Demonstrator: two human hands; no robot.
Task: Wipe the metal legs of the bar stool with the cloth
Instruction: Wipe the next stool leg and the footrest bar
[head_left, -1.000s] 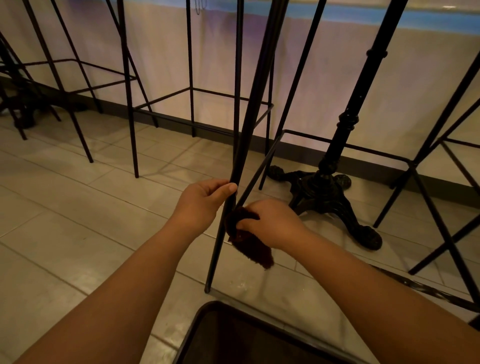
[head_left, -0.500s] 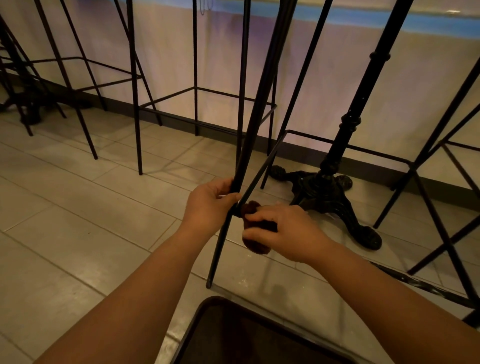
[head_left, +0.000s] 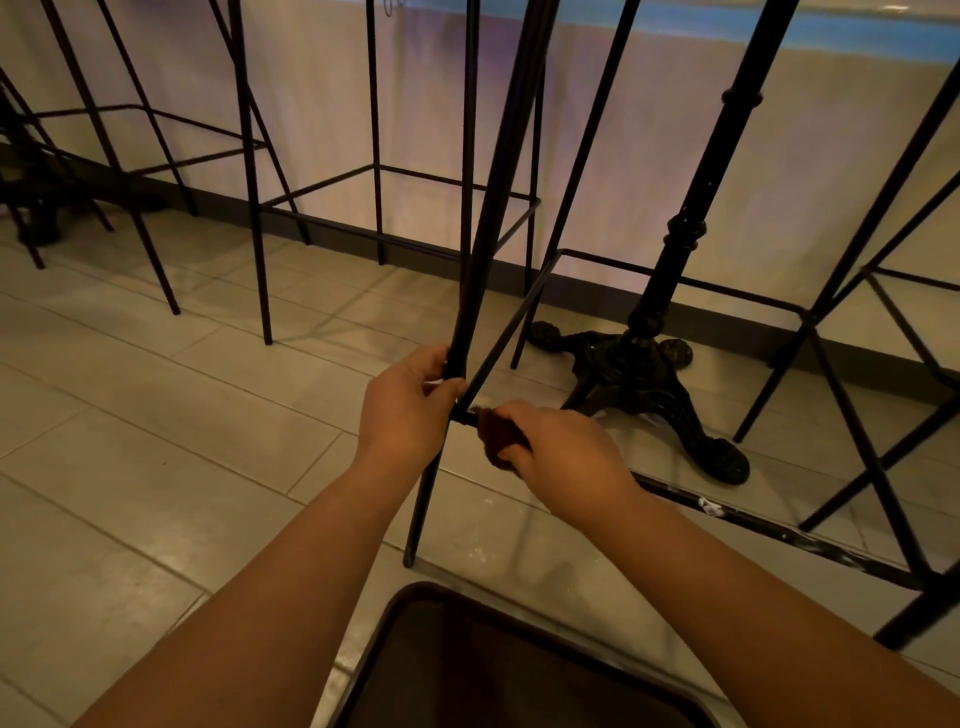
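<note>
A thin black metal leg of the bar stool (head_left: 498, 197) slants down through the middle of the view to the tiled floor. My left hand (head_left: 408, 402) grips this leg just above the joint where the footrest bars meet it. My right hand (head_left: 563, 460) holds a dark reddish-brown cloth (head_left: 496, 434), bunched in the fingers and pressed around the horizontal footrest bar right beside the joint. Most of the cloth is hidden by my fingers. The footrest bar (head_left: 769, 530) runs on to the right, with pale specks on it.
A heavy black cast-iron table pedestal (head_left: 644, 364) stands just behind the hands. More black stools (head_left: 254, 208) line the pale wall on the left and right. A dark square stool seat (head_left: 498, 670) sits at the bottom edge. Grey floor tiles (head_left: 156, 415) spread to the left.
My right hand and the cloth have moved off the slanted leg up to the footrest bar by the joint. My left hand stays on the leg. The view has shifted slightly.
</note>
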